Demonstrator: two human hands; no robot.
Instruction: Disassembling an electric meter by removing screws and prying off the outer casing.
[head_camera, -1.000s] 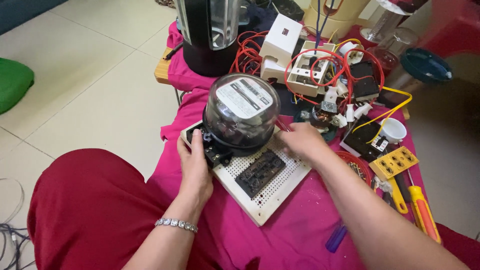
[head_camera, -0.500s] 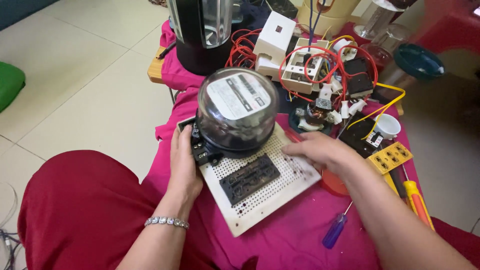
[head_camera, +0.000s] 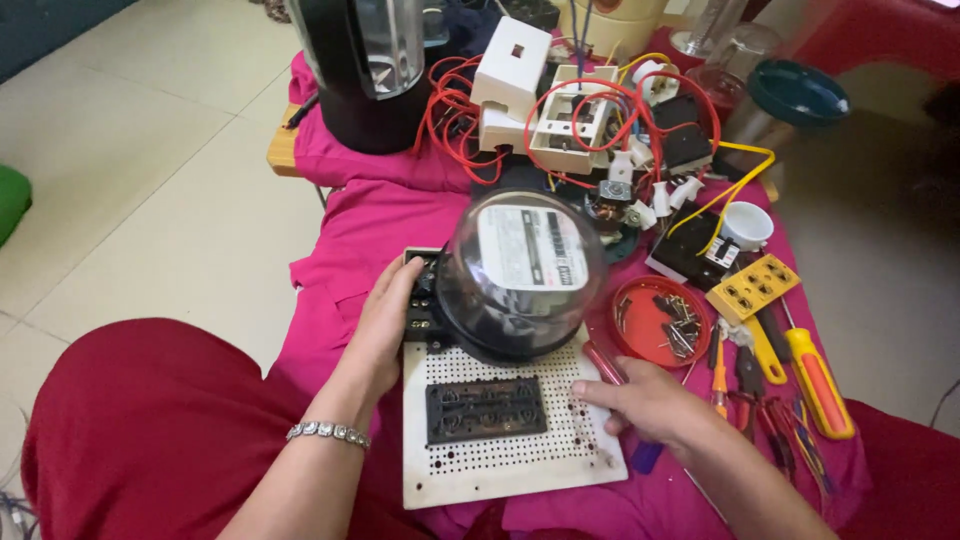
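Left hand (head_camera: 378, 325) gripping the domed meter (head_camera: 520, 272), fingers curled on its base; right hand (head_camera: 650, 405) pinching a screwdriver (head_camera: 608, 366) beside the perforated board (head_camera: 505, 455).

Black blender jug (head_camera: 365, 70): top cut off by the upper edge. Dark terminal block (head_camera: 425, 295): partly hidden under left hand (head_camera: 385, 320). Screws in round red dish (head_camera: 660, 322): too small to tell apart.

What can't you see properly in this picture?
Head view only:
- Right hand: its fingers curl over a thin tool; what kind is hidden.
- Meter insides: blurred by glare on the dome.
- Blender: top cut off by the frame edge.
- Screws in the red lid: too small to count.
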